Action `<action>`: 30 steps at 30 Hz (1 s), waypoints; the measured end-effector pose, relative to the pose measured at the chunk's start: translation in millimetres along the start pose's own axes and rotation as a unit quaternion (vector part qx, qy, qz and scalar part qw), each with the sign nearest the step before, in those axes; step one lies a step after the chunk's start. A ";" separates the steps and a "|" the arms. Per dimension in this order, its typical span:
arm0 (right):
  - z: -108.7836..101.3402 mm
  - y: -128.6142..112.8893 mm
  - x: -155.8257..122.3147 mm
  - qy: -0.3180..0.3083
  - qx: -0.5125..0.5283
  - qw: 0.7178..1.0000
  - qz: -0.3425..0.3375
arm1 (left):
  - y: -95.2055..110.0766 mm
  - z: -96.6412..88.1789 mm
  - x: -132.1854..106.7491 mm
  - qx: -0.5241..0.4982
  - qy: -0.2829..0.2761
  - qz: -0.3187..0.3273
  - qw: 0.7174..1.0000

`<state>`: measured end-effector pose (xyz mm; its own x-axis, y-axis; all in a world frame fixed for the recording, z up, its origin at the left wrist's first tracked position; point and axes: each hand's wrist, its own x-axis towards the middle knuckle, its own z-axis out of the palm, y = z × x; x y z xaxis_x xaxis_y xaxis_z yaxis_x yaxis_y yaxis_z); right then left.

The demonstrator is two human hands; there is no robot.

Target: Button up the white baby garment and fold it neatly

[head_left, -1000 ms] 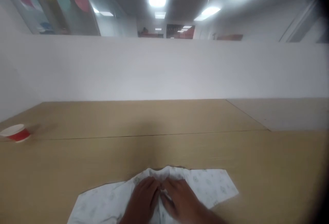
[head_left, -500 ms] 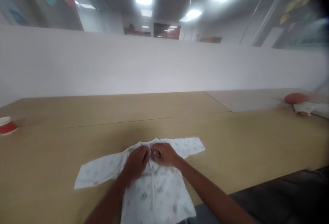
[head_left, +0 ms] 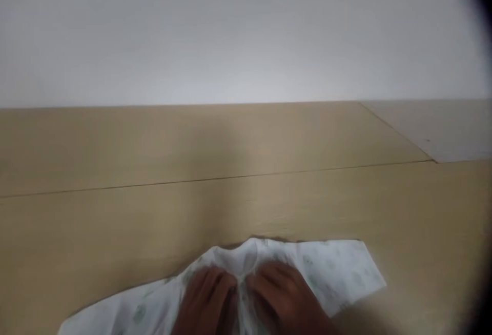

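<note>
– Left hand (head_left: 209,296) and right hand (head_left: 286,294) curl at the neckline (head_left: 238,260) of a printed shirt (head_left: 340,273) on the bench (head_left: 115,232); blurred, can't tell if gripping
– Handling?
– Likely light, limp, creases easily; pinch front edges (head_left: 243,307) just below neckline

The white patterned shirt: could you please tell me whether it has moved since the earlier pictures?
No, not noticeably: against the seam in the tabletop, the shirt lies in about the same place; only the view shifted.
</note>
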<state>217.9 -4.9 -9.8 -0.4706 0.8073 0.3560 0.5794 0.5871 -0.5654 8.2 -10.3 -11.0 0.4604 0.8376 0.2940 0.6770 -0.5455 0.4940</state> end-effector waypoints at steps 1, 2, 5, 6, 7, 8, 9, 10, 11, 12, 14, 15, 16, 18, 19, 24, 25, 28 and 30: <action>0.8 -0.3 0.7 -0.018 0.013 0.999 0.022 | 1.6 -0.3 0.0 -0.011 -0.007 -0.013 1.000; 1.7 -0.8 0.6 -0.038 0.023 0.998 0.039 | 3.3 0.2 -1.5 -0.021 -0.015 -0.024 0.999; 3.9 -1.6 -1.7 -0.088 0.017 0.995 0.052 | 7.8 3.8 -9.5 -0.031 -0.026 -0.059 0.997; 4.1 -1.2 -2.2 -0.098 0.009 0.994 0.046 | 9.0 4.8 -11.1 -0.027 -0.023 -0.066 0.997; 4.1 -0.4 -2.1 -0.100 -0.001 0.994 0.036 | 10.1 5.4 -11.4 -0.021 -0.019 -0.073 0.997; 4.0 0.6 -1.3 -0.095 -0.009 0.995 0.023 | 11.1 5.5 -10.2 -0.016 -0.012 -0.076 0.997; 4.0 1.9 0.2 -0.085 -0.013 0.996 0.010 | 12.0 5.1 -7.5 -0.013 -0.004 -0.078 0.997; 4.3 3.2 2.4 -0.071 -0.015 0.997 0.003 | 12.7 4.1 -3.5 -0.010 0.001 -0.078 0.997; 5.2 4.5 5.1 -0.058 -0.015 0.998 0.001 | 13.3 2.8 1.5 -0.005 0.003 -0.078 0.997; 6.5 5.9 8.2 -0.045 -0.017 0.999 0.002 | 13.4 1.3 7.1 0.000 -0.002 -0.078 0.997; 10.4 8.7 15.2 -0.024 -0.029 0.999 0.008 | 12.5 -2.4 19.2 0.017 -0.027 -0.088 0.996; 12.6 10.1 18.5 -0.017 -0.038 0.999 0.013 | 11.3 -4.2 24.9 0.024 -0.046 -0.098 0.994; 14.5 11.6 21.5 -0.011 -0.047 0.999 0.018 | 9.7 -5.9 29.8 0.027 -0.063 -0.108 0.992; 17.0 14.2 25.6 0.003 -0.066 0.998 0.023 | 6.2 -8.3 36.1 0.020 -0.077 -0.114 0.990; 17.5 15.1 26.4 0.010 -0.073 0.997 0.017 | 4.6 -8.9 37.3 0.011 -0.073 -0.103 0.992; 15.9 16.6 25.0 0.021 -0.077 0.996 -0.032 | 0.2 -6.8 32.0 -0.020 -0.038 -0.011 0.999; 16.2 16.9 25.1 0.020 -0.073 0.997 -0.026 | -0.1 -6.2 31.2 -0.020 -0.037 -0.004 0.999; 19.4 19.3 25.5 0.014 -0.057 0.998 -0.008 | -0.9 -5.0 30.6 -0.006 -0.050 0.004 0.999; 20.5 20.4 22.5 0.009 -0.042 0.999 -0.011 | 0.6 -4.8 29.3 0.018 -0.067 0.023 0.997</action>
<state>205.5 24.0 -28.6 -0.4726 0.7945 0.3814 0.6230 0.6073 -0.4930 19.4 14.0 1.8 0.5624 0.8014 0.2036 0.6723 -0.5865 0.4517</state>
